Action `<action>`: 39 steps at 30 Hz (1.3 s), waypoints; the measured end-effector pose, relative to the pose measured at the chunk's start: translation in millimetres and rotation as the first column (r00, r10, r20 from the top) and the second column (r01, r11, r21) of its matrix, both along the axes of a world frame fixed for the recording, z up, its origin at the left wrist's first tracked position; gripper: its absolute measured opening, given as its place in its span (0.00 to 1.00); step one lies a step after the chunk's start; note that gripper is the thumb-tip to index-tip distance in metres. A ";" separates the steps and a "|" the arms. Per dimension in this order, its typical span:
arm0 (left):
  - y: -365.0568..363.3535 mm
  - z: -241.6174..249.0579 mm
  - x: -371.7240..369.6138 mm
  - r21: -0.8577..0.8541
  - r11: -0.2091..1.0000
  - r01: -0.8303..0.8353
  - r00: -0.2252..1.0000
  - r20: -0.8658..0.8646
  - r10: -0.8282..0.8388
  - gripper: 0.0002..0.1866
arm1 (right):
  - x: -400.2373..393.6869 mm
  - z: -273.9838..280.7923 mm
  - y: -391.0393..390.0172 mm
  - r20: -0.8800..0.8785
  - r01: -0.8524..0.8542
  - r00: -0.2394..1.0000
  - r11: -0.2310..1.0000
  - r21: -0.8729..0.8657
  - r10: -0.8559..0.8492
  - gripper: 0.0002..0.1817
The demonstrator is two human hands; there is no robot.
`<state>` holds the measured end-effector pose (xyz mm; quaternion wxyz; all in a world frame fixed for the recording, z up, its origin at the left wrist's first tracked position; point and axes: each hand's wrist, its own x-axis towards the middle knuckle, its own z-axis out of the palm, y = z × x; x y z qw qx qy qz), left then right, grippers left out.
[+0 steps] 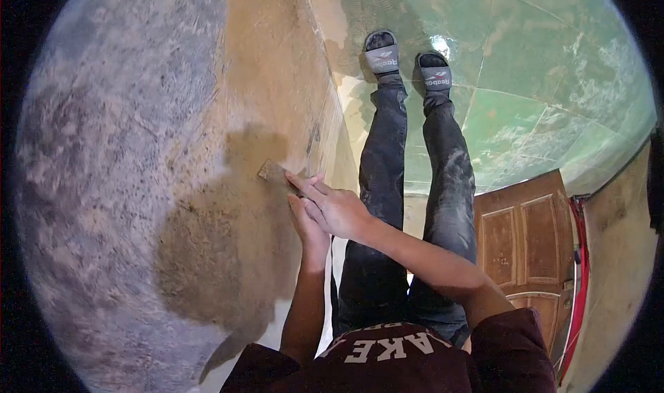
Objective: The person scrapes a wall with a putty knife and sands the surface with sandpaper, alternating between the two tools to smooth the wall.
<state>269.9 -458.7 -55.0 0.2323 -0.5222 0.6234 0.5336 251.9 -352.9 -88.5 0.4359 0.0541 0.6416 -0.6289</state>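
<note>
A small flat, square-cornered grey-brown piece (pixel 270 170) sticks out past my fingertips against the wall; its exact kind is hard to make out. My right hand (pixel 340 212) lies over the left one, with its fingers pointing along the piece and closed on it. My left hand (pixel 310 228) is under the right, its fingers partly covered and bent around the near end of the piece. The wall (pixel 242 68) beside the hands has a tan smooth band and a rough grey patch (pixel 117 116). A dark shadow of my head and arms falls on it.
A green tiled floor (pixel 512 68) with whitish dust lies under my feet in grey slides (pixel 382 60). Behind on the right stands a brown panelled wooden door (pixel 519 237), with a red hanging strip (pixel 579 268) beside it. Dust marks my dark trousers (pixel 449 165).
</note>
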 end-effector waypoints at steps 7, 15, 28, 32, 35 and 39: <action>-1.9 -0.1 31.1 -0.074 0.996 -0.049 0.997 0.053 0.053 0.38 | 20.8 -3.9 -8.0 -0.049 0.207 0.976 0.976 -0.067 -0.210 0.26; 12.2 0.0 41.9 -0.201 0.963 -0.179 0.983 0.004 0.183 0.37 | 44.9 -3.0 -11.5 0.029 0.238 0.971 0.965 -0.113 -0.236 0.20; 10.8 -16.0 13.2 -0.133 0.963 -0.236 0.970 -0.096 0.224 0.42 | 49.9 -13.1 -21.2 -0.007 0.113 0.993 0.992 -0.063 -0.114 0.20; -9.0 -34.1 17.4 0.020 1.000 0.021 0.995 -0.098 -0.019 0.37 | 46.3 -34.4 -25.7 0.000 0.177 0.984 0.982 -0.073 -0.177 0.23; 8.6 -22.4 24.4 -0.158 0.943 -0.294 0.948 -0.170 0.267 0.32 | 45.4 -18.2 -23.8 0.054 0.147 0.988 0.987 -0.065 -0.143 0.25; -2.9 -27.3 -0.9 0.177 0.927 -0.330 0.935 -0.075 0.347 0.30 | 8.6 -21.1 -10.1 0.167 0.172 0.974 0.981 -0.096 -0.154 0.30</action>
